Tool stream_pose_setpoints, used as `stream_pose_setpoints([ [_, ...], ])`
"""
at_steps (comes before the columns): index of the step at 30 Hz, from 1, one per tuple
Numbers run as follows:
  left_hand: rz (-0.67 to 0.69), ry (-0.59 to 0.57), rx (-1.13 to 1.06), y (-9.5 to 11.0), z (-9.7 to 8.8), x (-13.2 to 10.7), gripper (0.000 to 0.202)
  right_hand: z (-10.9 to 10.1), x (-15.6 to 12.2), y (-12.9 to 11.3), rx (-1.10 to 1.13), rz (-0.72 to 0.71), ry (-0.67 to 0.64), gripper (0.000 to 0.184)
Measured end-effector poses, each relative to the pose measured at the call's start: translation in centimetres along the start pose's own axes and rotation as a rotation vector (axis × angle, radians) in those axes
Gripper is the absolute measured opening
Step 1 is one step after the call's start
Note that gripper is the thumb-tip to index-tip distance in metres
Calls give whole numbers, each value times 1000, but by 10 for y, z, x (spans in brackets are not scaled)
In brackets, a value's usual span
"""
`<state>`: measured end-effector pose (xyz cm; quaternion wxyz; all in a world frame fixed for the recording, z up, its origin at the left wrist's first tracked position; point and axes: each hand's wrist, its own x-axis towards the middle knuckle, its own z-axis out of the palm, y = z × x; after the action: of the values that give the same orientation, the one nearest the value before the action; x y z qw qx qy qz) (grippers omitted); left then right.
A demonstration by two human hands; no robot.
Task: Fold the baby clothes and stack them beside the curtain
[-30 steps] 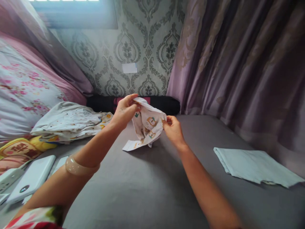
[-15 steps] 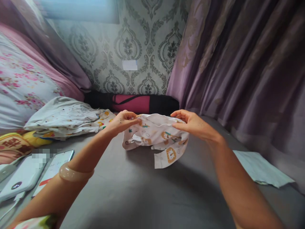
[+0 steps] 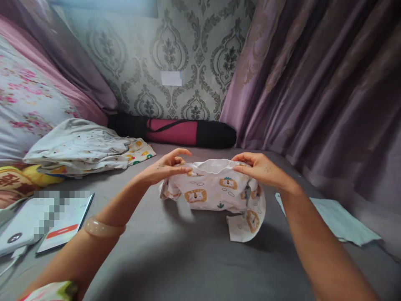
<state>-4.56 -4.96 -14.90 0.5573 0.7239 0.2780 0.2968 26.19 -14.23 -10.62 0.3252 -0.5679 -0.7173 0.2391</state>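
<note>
A small white long-sleeved shirt (image 3: pixel 213 190) with tan lion faces hangs between my hands, just above the grey bed sheet (image 3: pixel 175 259). My left hand (image 3: pixel 169 165) pinches its left shoulder beside the neckline, thumb in front. At the other shoulder, my right hand (image 3: pixel 257 167) grips the cloth between thumb and fingers. The round neck opening faces up. One sleeve curls down on the right, its cuff low over the sheet; the other is bunched under my left hand.
A pile of pale clothes (image 3: pixel 81 146) lies at the left by a floral pillow (image 3: pixel 21 100). Nearer are a white power bank (image 3: pixel 21 225) with a cable and a phone (image 3: pixel 67 225). A folded light-blue cloth (image 3: pixel 344 219) rests at right. Along the wall lies a pink-and-black rolled bag (image 3: pixel 172 131).
The shirt has come nearer and lower, and its front now hangs more open, showing more lion faces. Both hands keep hold at the shoulders. The right sleeve has swung to the right.
</note>
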Motion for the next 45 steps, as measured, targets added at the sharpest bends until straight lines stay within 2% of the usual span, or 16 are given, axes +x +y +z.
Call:
stream_pose_setpoints([
  [6, 34, 57, 65, -4, 2, 0, 32, 4, -7, -3, -41, -2, 78, 25],
  [14, 42, 215, 89, -16, 10, 6, 30, 17, -9, 7, -155, -32, 134, 19],
  [21, 131, 390, 220, -10, 19, 6, 34, 24, -13, 9, -239, -57, 212, 16],
  [25, 119, 326, 279, -12, 16, 7, 36, 22, -16, 6, -266, -20, 238, 23],
  [31, 188, 340, 699, -7, 7, 4, 27, 8, -24, 1, -441, 52, 160, 24],
  [34, 213, 407, 706, 4, 10, 3, 26, -6, -25, -7, -430, -40, 86, 21],
  [37, 249, 538, 574, 26, 15, 3, 27, -25, -23, -23, -357, -152, 68, 22],
  [40, 411, 673, 496, 62, 17, -2, 28, -43, -22, -43, -302, -169, 297, 33],
  [42, 594, 819, 541, 89, 14, -5, 27, -50, -21, -54, -265, -162, 445, 40],
  [43, 658, 847, 611, 101, 12, -7, 26, -51, -20, -59, -255, -161, 459, 42],
  [44, 679, 780, 720, 112, 8, -7, 26, -52, -19, -62, -257, -163, 433, 43],
  [45, 661, 639, 831, 120, 4, -6, 25, -52, -17, -64, -268, -166, 384, 42],
])
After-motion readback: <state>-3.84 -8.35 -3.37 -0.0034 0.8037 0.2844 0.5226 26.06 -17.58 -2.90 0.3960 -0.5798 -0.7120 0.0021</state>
